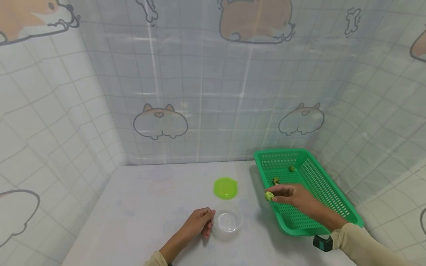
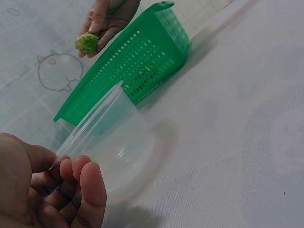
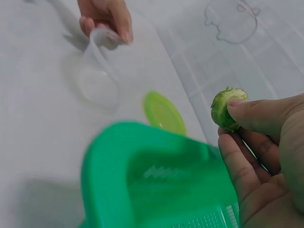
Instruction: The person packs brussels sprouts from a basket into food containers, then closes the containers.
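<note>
My right hand [image 1: 296,198] pinches a green Brussels sprout [image 1: 269,195] between thumb and fingers, above the left rim of a green plastic basket [image 1: 321,177]. In the right wrist view the thumb presses on the sprout's [image 3: 222,114] pale side. With thumb and fingertips, my left hand [image 1: 198,224] grips the rim of a clear round plastic tub [image 2: 126,137]. That tub stands upright on the table, and nothing shows inside it. Just behind the tub lies a bright green lid [image 1: 225,188], flat on the white surface.
A few more sprouts lie in the basket, one [image 1: 291,169] near its back and another [image 1: 276,180] by its left wall. White tabletop [image 1: 149,199] stretches to the left. Tiled-pattern sheets with cartoon dogs [image 1: 161,122] enclose the back and sides.
</note>
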`<state>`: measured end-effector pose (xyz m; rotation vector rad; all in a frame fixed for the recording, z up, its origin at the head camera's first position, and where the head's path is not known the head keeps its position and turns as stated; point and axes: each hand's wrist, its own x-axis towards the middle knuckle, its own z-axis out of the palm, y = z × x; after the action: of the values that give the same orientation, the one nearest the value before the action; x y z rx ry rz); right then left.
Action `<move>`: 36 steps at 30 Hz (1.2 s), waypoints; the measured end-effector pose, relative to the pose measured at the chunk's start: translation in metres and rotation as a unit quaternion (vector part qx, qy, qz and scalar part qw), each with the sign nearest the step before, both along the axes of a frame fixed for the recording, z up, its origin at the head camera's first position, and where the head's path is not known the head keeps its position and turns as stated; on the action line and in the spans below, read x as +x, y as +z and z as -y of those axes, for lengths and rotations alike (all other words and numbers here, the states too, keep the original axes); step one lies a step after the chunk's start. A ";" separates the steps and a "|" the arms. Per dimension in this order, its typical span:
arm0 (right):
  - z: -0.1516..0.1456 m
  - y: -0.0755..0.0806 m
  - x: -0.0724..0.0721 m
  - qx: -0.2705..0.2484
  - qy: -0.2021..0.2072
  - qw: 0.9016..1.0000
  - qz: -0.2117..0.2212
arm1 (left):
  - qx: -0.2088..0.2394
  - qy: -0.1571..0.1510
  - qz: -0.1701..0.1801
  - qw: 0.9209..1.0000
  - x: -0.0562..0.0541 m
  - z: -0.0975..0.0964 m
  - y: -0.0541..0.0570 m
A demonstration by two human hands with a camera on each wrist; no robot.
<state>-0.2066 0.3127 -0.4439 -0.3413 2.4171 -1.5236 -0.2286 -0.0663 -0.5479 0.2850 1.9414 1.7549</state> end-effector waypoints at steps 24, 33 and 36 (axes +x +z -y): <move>0.078 -0.006 0.000 -0.025 0.053 0.998 0.016 | -0.008 0.007 0.000 1.000 0.000 0.000 0.003; 0.100 -0.016 -0.004 -0.017 0.066 0.998 -0.012 | -0.005 0.003 0.004 1.000 0.001 0.000 0.006; 0.107 -0.020 -0.005 0.002 0.067 0.997 -0.030 | -0.006 0.006 0.005 1.000 0.001 0.000 0.007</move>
<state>-0.2116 0.2057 -0.4636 -0.5446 2.3884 -1.4695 -0.2274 -0.0659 -0.5407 0.2593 1.9487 1.7496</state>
